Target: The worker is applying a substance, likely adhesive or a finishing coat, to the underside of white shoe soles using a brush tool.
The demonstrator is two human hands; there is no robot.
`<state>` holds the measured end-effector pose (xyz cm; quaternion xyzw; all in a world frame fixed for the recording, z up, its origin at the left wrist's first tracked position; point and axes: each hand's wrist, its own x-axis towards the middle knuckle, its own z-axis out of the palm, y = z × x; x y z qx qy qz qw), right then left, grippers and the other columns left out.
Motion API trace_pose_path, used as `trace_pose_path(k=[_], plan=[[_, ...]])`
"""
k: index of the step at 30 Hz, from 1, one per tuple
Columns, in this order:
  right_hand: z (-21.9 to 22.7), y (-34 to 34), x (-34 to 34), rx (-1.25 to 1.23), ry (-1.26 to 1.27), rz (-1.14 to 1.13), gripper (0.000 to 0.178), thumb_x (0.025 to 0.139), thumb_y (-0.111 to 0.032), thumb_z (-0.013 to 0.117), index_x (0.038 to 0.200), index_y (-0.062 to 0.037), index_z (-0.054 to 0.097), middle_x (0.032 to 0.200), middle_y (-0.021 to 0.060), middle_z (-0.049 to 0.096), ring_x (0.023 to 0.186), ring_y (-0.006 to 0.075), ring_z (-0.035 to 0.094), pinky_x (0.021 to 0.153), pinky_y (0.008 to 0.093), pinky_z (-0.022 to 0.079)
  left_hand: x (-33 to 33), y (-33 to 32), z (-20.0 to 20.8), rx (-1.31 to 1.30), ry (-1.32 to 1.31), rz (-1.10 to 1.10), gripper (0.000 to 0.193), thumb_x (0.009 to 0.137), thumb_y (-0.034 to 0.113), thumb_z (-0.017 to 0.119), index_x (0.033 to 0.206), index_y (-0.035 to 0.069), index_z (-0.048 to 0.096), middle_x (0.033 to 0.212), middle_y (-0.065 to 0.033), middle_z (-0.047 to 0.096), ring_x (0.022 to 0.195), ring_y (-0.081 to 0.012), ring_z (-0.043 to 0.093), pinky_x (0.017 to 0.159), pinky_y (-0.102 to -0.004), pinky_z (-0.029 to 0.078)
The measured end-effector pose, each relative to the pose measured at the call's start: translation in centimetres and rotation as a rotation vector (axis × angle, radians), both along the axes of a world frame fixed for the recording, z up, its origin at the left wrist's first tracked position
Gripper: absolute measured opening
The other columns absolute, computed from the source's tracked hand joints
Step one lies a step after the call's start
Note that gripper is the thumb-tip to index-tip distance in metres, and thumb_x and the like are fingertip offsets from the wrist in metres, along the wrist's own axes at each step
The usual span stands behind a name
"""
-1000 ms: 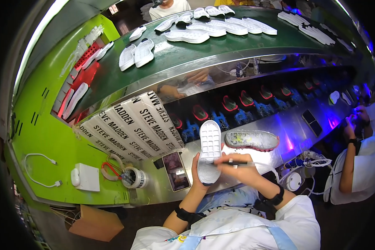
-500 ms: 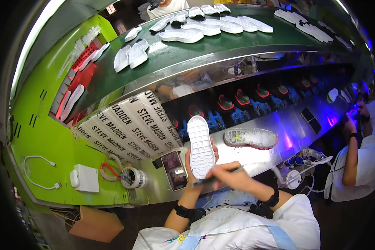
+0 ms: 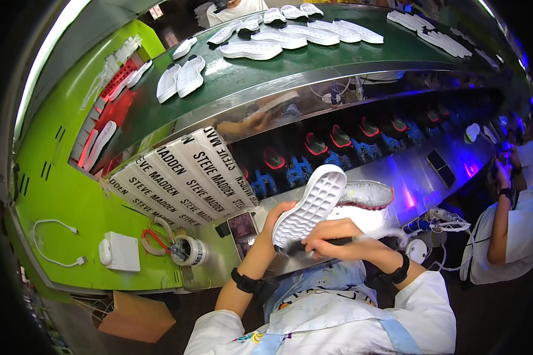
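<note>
A white shoe sole [image 3: 311, 207] stands tilted in my left hand [image 3: 274, 220], its gridded side facing me and its upper end leaning right. The fingers of that hand wrap round its left edge near the lower end. My right hand [image 3: 339, 238] grips a slim brush with a dark handle [image 3: 344, 241]. Its dark tip is at the sole's lower end; motion blur hides whether it touches. Behind the sole lies a grey shoe upper [image 3: 368, 194] with a reddish lower edge, on the metal ledge, partly covered by the sole.
A white tub [image 3: 189, 251], a phone [image 3: 241, 232] and a wrapped box [image 3: 183, 177] are to the left. Beyond the ledge runs a dark line with red-rimmed shoes [image 3: 315, 145]. Several white soles [image 3: 251, 49] lie on the green belt. Another person [image 3: 503, 231] works at right.
The sole has swung from nearly upright to leaning right and now overlaps the grey upper. My right hand, still holding the brush, has moved slightly right and up along its lower end.
</note>
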<state>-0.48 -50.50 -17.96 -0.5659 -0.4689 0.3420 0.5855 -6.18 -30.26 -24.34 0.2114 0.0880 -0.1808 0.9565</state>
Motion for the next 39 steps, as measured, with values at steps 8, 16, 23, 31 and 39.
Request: trace_pose_path(k=[8, 16, 23, 31, 39], plan=[[-0.8, -0.3, 0.1, 0.19, -0.221, -0.074, 0.011, 0.082, -0.01, 0.06, 0.082, -0.0008, 0.066, 0.077, 0.0082, 0.064, 0.067, 0.0203, 0.061, 0.062, 0.0287, 0.048, 1.6, -0.5, 2.7, 0.364, 0.297, -0.252, 0.038, 0.084, 0.021, 0.053, 0.113, -0.003, 0.055, 0.101, -0.0149, 0.064, 0.084, -0.0212, 0.065, 0.076, -0.0292, 0.053], [-2.5, -1.9, 2.3, 0.069, -0.164, -0.076, 0.013, 0.082, -0.013, 0.06, 0.082, -0.0019, 0.067, 0.076, 0.0099, 0.065, 0.067, 0.0196, 0.063, 0.063, 0.0304, 0.049, 1.4, -0.7, 3.6, 0.707, 0.205, -0.262, 0.038, 0.082, 0.024, 0.06, 0.109, -0.002, 0.061, 0.09, -0.0103, 0.066, 0.072, -0.0159, 0.065, 0.063, -0.0256, 0.051], [-1.4, -2.1, 2.8, 0.102, 0.039, -0.447, 0.027, 0.091, -0.006, 0.047, 0.077, 0.0085, 0.065, 0.075, 0.0148, 0.065, 0.06, 0.0181, 0.062, 0.056, 0.0288, 0.051, -0.7, -1.5, 1.6, 0.22, 0.101, 0.203, 0.047, 0.086, 0.026, 0.047, 0.122, -0.004, 0.048, 0.104, -0.0174, 0.062, 0.086, -0.0246, 0.064, 0.075, -0.0352, 0.054], [-2.5, 1.8, -4.9, 0.128, 0.136, -0.474, 0.018, 0.088, -0.007, 0.053, 0.082, 0.0031, 0.066, 0.073, 0.0113, 0.065, 0.058, 0.0159, 0.063, 0.056, 0.0258, 0.05, 0.7, -2.4, 0.5, -0.152, -0.253, 0.334, 0.064, 0.084, 0.04, 0.046, 0.134, 0.001, 0.036, 0.126, -0.0173, 0.047, 0.099, -0.0313, 0.052, 0.08, -0.0425, 0.049], [-0.3, 1.2, 0.8, 0.222, 0.743, -0.641, 0.037, 0.092, -0.026, 0.048, 0.079, 0.0054, 0.062, 0.074, 0.0145, 0.063, 0.051, 0.0189, 0.058, 0.049, 0.0284, 0.049, -0.9, -3.0, -1.6, -0.146, -0.21, 0.482, 0.063, 0.084, 0.041, 0.044, 0.131, -0.001, 0.04, 0.127, -0.0191, 0.049, 0.098, -0.0337, 0.057, 0.081, -0.0461, 0.049]])
